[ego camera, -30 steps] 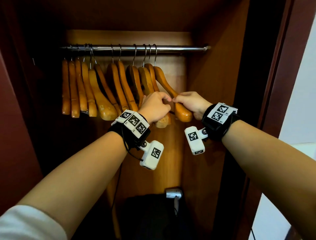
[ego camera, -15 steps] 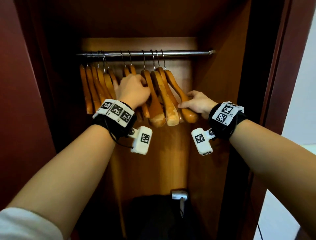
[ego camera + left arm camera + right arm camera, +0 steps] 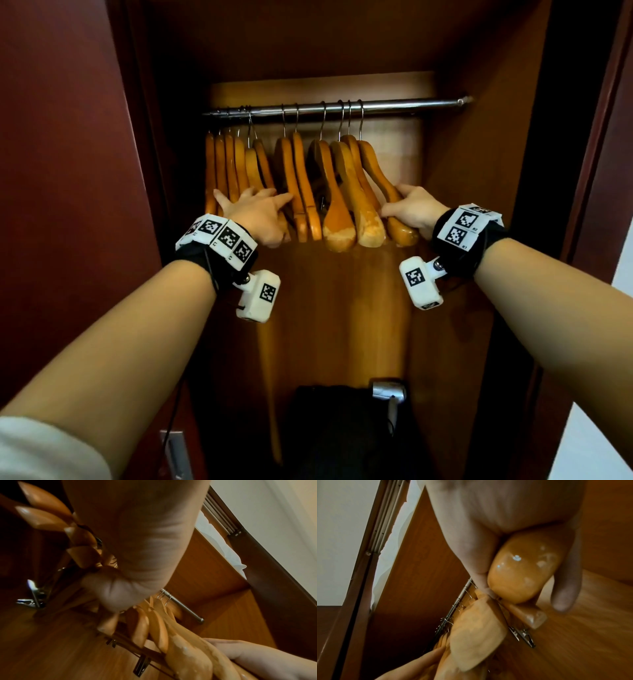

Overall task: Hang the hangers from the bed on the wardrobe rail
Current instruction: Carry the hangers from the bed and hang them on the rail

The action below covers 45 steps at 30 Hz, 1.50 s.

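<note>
Inside a dark wooden wardrobe [image 3: 479, 171], about twelve glossy honey-coloured wooden hangers [image 3: 298, 185] are hanging on the metal rail [image 3: 394, 104], left hand [image 3: 255, 214] spreading straight fingers among them, right hand [image 3: 416, 209] gripping the rightmost hanger [image 3: 380, 174].

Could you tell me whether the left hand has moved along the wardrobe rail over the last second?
Yes. The left hand has shifted leftward along the rail, from the right-end hangers to the left cluster.

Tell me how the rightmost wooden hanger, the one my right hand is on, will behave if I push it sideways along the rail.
The rightmost hanger looks like solid wood, so it should stay stiff. It hangs from a thin wire hook on the smooth metal rail, so it will probably swing and slide easily. Its glossy end under the right hand may feel a bit slippery.
</note>
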Tool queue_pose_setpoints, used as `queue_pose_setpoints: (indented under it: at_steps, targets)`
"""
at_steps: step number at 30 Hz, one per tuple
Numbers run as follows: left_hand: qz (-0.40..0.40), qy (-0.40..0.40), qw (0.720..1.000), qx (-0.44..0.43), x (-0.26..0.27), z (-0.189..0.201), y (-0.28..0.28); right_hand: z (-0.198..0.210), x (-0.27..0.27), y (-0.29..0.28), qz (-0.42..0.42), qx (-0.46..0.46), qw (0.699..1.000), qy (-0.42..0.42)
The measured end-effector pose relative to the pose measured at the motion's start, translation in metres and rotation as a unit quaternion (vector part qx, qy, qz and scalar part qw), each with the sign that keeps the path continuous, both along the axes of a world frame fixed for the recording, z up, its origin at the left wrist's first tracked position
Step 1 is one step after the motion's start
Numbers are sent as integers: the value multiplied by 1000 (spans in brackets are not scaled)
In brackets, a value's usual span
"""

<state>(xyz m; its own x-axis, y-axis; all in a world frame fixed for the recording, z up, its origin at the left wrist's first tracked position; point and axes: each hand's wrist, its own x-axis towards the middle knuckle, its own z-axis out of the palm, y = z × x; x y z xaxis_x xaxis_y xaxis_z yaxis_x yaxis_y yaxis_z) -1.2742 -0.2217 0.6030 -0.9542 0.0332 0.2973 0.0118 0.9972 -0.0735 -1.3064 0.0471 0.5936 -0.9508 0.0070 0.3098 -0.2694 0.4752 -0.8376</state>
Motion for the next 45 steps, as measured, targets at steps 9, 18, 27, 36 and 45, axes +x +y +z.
queue_pose_setpoints:
  at_steps: [9, 18, 27, 36, 45]
  targets:
    - [-58, 117, 991, -37, -24, -14, 0, -4, -10, 4, -1, -5, 1000, 17]
    - [-43, 122, 991, -18, -26, -15, -21, -1, -19, -27, 27, -9, 999, 28]
    - [-7, 74, 997, -9, -21, -7, -65, 1, -31, -77, 55, 23, 998, 27]
    - [25, 90, 994, 58, -29, -4, -81, 4, -40, -114, 88, 17, 996, 24]
    - [52, 72, 995, 37, -33, -5, -78, -3, -45, -122, 94, 14, 995, 28]
